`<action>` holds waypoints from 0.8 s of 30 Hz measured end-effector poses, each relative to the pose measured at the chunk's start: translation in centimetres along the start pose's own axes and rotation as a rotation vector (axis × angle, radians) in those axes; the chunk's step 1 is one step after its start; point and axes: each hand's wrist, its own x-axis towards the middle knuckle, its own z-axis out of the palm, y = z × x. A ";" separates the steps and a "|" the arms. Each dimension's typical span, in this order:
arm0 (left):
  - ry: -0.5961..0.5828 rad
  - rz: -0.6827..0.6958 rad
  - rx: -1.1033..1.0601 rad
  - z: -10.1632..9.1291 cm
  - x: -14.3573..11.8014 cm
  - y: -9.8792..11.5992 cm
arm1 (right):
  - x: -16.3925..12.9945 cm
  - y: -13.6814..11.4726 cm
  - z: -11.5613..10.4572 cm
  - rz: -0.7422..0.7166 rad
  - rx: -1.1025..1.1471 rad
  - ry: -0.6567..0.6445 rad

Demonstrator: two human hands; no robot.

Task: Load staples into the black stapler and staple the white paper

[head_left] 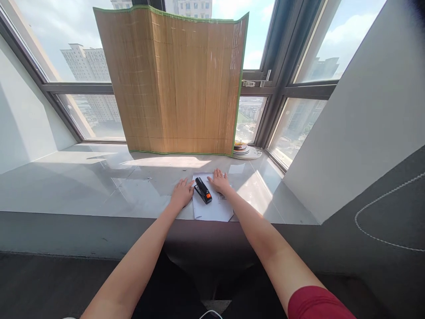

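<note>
A black stapler (201,186) with an orange patch near its front end lies slantwise on white paper (210,212) on the windowsill. My left hand (182,193) rests flat on the sill at the paper's left edge, fingers stretched out, its fingertips close to the stapler. On the paper's upper right lies my right hand (219,180), palm down with the fingers apart. Neither hand grips anything. Some faint dark marks show on the paper beside my right wrist.
A bamboo mat (186,88) with green edging stands upright against the window behind the paper. Stacked round plates or discs (244,150) sit at its right foot. The pale windowsill (79,190) ends at a front edge near me. A beaded cord (381,201) hangs at right.
</note>
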 end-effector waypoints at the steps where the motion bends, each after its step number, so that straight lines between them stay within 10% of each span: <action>1: -0.002 -0.001 0.000 -0.1 -0.1 0.1 | -0.3 0.6 -0.1 -0.012 -0.010 0.000; 16: 0.012 0.019 -0.031 0.1 0.0 0.0 | -2.7 7.7 -2.7 0.045 -0.141 -0.073; 24: 0.019 0.030 -0.043 0.2 0.2 -0.2 | -4.7 6.9 -3.6 0.164 0.136 0.307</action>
